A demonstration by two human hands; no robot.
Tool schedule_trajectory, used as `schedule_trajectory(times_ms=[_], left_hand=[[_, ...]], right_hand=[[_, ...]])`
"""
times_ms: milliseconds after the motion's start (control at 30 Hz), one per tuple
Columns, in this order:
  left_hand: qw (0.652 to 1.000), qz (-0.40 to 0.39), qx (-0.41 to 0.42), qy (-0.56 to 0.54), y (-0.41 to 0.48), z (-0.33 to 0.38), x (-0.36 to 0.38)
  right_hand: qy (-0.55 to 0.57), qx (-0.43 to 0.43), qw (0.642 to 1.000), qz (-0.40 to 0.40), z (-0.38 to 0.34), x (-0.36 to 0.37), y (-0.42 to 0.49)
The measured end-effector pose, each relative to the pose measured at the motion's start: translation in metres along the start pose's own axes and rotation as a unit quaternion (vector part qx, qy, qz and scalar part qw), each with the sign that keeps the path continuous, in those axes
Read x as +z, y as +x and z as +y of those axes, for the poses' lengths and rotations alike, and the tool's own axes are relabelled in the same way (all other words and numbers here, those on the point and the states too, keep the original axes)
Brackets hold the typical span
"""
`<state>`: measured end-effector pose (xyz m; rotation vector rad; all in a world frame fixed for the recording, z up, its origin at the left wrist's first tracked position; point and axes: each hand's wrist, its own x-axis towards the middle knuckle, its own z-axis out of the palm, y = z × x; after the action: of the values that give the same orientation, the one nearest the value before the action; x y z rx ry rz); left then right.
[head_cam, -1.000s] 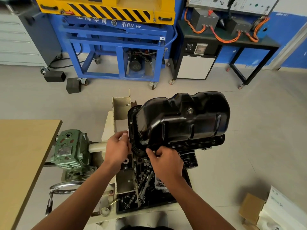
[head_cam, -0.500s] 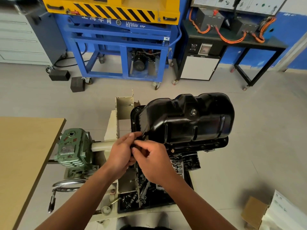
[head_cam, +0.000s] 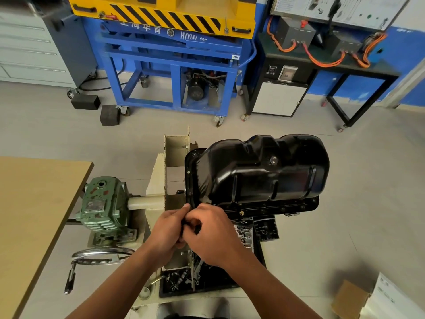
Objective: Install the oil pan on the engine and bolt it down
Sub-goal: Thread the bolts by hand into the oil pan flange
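Glossy black stamped-metal oil pan [head_cam: 257, 171] sits sump-up on the engine [head_cam: 244, 232], flange against the block, on the cream-painted engine stand [head_cam: 158, 178]. Left hand [head_cam: 166, 230] and right hand [head_cam: 212, 236] meet at the pan's near-left flange corner, fingers curled; can't tell what they pinch. One brass-coloured bolt [head_cam: 241, 212] sits in the near flange. Green gearbox [head_cam: 101, 203] is left of the stand
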<state>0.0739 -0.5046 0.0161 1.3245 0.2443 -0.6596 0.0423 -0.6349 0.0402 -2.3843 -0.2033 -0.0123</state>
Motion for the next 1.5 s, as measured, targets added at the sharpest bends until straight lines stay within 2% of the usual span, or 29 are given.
schedule_trajectory(times_ms=[133,300,367,500,700,767,867,967,1033,1233,1500], left_hand=[[0.999,-0.04,-0.01,0.003,-0.001,-0.001,-0.005],[0.998,-0.057,-0.005,0.003,0.001,0.0,-0.006],[0.998,-0.062,-0.011,-0.016,0.001,0.001,-0.006],[0.997,-0.06,-0.033,-0.044,0.004,0.002,-0.004],[0.998,-0.036,-0.053,-0.015,0.003,-0.003,-0.003],[0.999,-0.023,-0.042,0.009,0.004,-0.002,-0.004],[0.997,0.036,-0.018,0.06,0.01,-0.002,-0.01],[0.989,0.108,0.007,0.1,0.019,-0.001,-0.017],[0.983,0.13,0.023,0.128,0.023,0.0,-0.021],[0.971,0.136,0.059,0.187,0.035,0.003,-0.019],[0.967,0.1,0.065,0.226,0.041,0.002,-0.009]], right_hand=[[0.092,0.046,0.994,0.042,0.011,0.005,0.0],[0.221,0.105,0.968,0.061,0.021,0.005,0.0],[0.24,0.107,0.963,0.064,0.023,0.005,-0.001],[0.127,0.022,0.985,0.113,0.024,0.009,-0.004],[0.02,-0.039,0.994,0.097,0.03,0.014,-0.008],[0.019,-0.03,0.991,0.13,0.033,0.015,-0.011],[-0.012,-0.002,0.986,0.168,0.042,0.018,-0.013],[-0.045,0.014,0.984,0.17,0.048,0.021,-0.015],[-0.059,0.02,0.986,0.158,0.049,0.025,-0.015],[-0.076,0.039,0.988,0.132,0.042,0.037,-0.007],[-0.096,0.075,0.986,0.112,0.034,0.044,-0.005]])
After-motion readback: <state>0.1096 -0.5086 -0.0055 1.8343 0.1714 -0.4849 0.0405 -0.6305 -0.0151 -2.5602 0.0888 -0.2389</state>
